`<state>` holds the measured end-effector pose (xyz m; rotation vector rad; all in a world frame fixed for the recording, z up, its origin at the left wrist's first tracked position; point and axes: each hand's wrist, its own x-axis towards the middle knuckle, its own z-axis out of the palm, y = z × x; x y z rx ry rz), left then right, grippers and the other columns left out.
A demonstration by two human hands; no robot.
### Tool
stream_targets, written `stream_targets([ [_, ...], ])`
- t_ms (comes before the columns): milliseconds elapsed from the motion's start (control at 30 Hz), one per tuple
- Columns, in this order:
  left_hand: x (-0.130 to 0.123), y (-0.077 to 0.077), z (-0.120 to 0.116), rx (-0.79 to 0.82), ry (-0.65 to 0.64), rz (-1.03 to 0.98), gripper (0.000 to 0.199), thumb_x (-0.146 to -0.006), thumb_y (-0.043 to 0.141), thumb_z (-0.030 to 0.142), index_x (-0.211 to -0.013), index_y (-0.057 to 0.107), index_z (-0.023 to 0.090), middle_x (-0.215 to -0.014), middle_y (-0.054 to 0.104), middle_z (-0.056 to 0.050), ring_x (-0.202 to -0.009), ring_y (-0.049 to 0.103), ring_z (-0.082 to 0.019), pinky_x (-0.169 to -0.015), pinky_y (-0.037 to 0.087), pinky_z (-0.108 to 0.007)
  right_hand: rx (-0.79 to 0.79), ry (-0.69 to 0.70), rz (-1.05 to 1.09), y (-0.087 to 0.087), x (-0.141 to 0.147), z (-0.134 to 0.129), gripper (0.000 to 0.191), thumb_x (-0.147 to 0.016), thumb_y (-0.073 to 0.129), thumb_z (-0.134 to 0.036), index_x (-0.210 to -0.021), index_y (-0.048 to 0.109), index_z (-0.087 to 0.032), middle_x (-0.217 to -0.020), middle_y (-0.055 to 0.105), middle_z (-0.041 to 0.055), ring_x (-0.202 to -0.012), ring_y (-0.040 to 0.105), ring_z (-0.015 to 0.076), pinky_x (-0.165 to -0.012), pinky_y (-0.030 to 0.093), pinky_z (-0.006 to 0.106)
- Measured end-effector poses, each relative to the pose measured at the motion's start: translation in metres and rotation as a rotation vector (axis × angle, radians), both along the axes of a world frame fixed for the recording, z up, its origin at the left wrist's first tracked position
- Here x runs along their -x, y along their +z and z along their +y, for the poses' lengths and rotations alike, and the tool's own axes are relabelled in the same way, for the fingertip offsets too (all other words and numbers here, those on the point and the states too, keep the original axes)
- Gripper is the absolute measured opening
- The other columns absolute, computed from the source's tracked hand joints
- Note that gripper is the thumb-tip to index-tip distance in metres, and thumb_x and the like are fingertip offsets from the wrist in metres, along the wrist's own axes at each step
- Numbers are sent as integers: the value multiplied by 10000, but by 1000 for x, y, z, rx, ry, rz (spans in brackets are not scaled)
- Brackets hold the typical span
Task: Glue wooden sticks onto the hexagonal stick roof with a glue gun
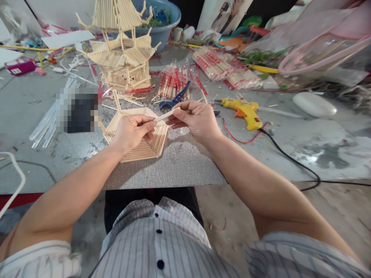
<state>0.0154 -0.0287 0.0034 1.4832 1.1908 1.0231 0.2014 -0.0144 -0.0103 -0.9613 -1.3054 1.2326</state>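
Observation:
A short pale wooden stick [166,115] is held between both hands, slanting up to the right. My left hand [133,131] pinches its lower left end, and my right hand [193,117] grips the upper right end. Under my left hand lies a hexagonal panel of wooden sticks [142,151] on the grey table, with a few sticks standing up along its left side. Behind it rises a tiered wooden stick pagoda [124,54]. Blue-handled cutters [176,98] lie just beyond my right hand, partly hidden.
A yellow glue gun [245,112] with a black cord lies right of my right hand. Packs of sticks [214,65], a blue basin [162,27] and a white oval object [314,104] are further off. Clear glue sticks [48,119] and a blurred dark object [82,112] sit left.

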Motion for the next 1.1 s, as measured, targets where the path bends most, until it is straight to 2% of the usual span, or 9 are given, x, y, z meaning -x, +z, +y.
stream_targets([
  [867,0,2,0,-9,-35,-45,71,-758,656,153,-719,695,108,-496,607,33,-411,573,-52,-440,502,-147,-3,8,-30,1,0,-1,346,-694,738,-448,-808,586,-158,-714,677,26,-653,687,133,-559,547,233],
  [1100,1,-3,3,27,-3,-112,85,-754,677,193,-794,715,128,-566,615,29,-445,598,-66,-460,530,-183,57,18,-21,1,-1,2,323,-698,751,-404,-834,589,-160,-740,683,23,-657,685,124,-578,549,231],
])
